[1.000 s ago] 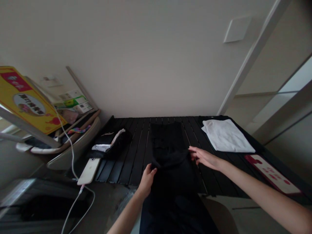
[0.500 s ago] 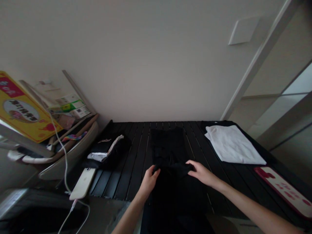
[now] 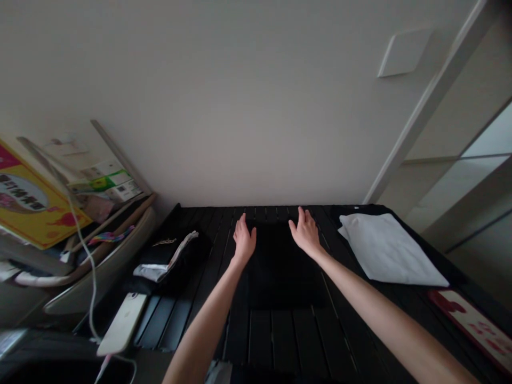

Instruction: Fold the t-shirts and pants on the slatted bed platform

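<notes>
A black piece of clothing (image 3: 282, 269) lies folded into a rough rectangle on the black slatted table (image 3: 294, 341); its exact kind cannot be made out against the dark slats. At its far left corner rests my left hand (image 3: 245, 240), fingers stretched out and thumb apart. My right hand (image 3: 305, 232) is at the far right corner, likewise with spread fingers. Neither hand grips the cloth, and both seem to touch its edges.
To the left lie folded black and white clothes (image 3: 170, 256) and a white phone (image 3: 122, 324) on a charging cable. A folded white cloth (image 3: 392, 249) and a red-rimmed case (image 3: 474, 325) lie right. A cart with a yellow box (image 3: 34, 200) stands far left.
My hands have let go of the black clothing's edge and moved away from me to its far corners. Its near part has been folded over onto the table.
</notes>
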Available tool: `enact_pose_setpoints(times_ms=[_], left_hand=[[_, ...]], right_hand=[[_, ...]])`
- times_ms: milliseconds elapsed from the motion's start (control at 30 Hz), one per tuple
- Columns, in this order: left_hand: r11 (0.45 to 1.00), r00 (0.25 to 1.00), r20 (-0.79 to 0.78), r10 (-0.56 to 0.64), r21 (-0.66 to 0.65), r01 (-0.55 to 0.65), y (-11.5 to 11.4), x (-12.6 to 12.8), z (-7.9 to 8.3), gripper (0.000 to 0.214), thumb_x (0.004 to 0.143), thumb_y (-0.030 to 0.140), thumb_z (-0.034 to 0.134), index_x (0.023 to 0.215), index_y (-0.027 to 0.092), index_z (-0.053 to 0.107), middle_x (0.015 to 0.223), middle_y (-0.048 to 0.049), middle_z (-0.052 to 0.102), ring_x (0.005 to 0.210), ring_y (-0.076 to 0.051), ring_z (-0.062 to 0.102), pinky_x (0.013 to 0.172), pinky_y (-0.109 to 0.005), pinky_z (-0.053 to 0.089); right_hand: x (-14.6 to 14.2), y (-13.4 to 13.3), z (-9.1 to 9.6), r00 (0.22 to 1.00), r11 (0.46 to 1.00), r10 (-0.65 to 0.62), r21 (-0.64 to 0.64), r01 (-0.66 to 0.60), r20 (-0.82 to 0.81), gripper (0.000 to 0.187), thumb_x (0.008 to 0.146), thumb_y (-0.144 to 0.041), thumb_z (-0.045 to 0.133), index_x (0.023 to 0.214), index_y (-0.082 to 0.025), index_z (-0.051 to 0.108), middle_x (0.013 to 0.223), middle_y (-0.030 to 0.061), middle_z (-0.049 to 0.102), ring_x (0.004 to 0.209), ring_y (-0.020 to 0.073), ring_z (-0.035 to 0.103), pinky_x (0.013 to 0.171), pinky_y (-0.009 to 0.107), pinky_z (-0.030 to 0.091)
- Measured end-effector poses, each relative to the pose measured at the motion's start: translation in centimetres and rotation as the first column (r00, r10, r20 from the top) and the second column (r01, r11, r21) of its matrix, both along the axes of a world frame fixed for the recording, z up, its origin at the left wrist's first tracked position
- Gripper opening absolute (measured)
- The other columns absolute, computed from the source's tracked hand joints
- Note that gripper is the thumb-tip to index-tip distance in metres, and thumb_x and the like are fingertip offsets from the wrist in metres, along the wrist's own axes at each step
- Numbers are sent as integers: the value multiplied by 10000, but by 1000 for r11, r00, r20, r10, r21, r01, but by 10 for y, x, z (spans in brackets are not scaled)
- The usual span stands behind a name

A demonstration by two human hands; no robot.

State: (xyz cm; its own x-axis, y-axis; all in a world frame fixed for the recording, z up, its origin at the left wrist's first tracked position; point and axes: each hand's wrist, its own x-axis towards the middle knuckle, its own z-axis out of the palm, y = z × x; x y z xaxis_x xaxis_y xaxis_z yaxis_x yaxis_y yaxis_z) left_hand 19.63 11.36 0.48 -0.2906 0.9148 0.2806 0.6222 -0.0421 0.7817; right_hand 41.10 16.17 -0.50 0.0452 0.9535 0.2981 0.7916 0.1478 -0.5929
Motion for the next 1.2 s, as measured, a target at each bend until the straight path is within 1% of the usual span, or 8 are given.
enact_pose_setpoints(times_ms=[100,267,400,533,667,800,1067,1200], left_hand=[[988,900,-417,-128,-130,80,-21,12,-43,473,936,279,429,1408,310,406,1534,-21,331,1451,-260,142,1152,-511,169],[966,794,-583,-173,-258,22,-33,20,-72,485,952,384,387,1430,307,393,1540,-4,316,1444,-289,163,1146,-529,185],[957,811,-585,2,-233,-171,-40,20,-61,505,949,360,395,1425,189,397,1525,-117,330,1410,-317,250,1110,-488,264],[927,870,-479,116,-262,-268,-61,23,-51,500,921,229,418,1400,93,377,1320,-192,547,1264,-323,462,1021,-463,374],[931,977,-140,158,-308,-195,-66,25,-41,528,868,134,491,1379,128,359,1288,-175,573,1209,-256,538,978,-343,424],[900,964,81,252,-387,-202,-62,29,-30,565,824,131,577,1337,93,343,1135,-191,656,1031,-241,653,865,-312,494],[988,957,286,-47,-131,88,-75,113,-13,518,807,128,560,1301,161,409,1183,-121,642,1137,-226,589,981,-349,447],[951,875,406,-266,-38,307,-55,171,9,553,796,148,570,1332,168,435,1301,-121,576,1212,-235,531,1044,-387,400]], right_hand=[[-6,-19,-49,938,991,116,-99,-88,327,563,954,-446,285,1468,-217,306,1578,118,194,1421,322,200,1107,512,218],[-7,-30,-81,880,963,170,-266,-52,443,569,969,-478,233,1495,-261,254,1590,73,167,1427,300,187,1118,516,162],[-4,-35,-63,912,965,36,-251,74,409,609,959,-470,294,1482,-158,281,1541,164,263,1353,322,319,1064,458,262],[-2,-49,-49,918,929,-128,-279,243,375,567,950,-435,312,1283,-21,509,1295,278,500,1215,369,445,939,460,357],[-5,-50,-42,931,898,-121,-362,251,344,409,921,-371,408,1113,-65,601,1167,239,596,1136,336,528,876,442,388],[-5,-49,-28,949,875,-92,-431,222,302,284,896,-297,475,1070,-105,592,967,157,688,919,267,652,829,426,391],[21,-74,26,939,974,-66,-182,134,337,291,905,-124,358,1099,-137,574,1083,160,643,1015,268,605,936,435,265],[68,-67,61,880,962,-270,63,267,391,330,877,-93,314,1001,-123,619,978,165,640,930,280,587,924,459,247]])
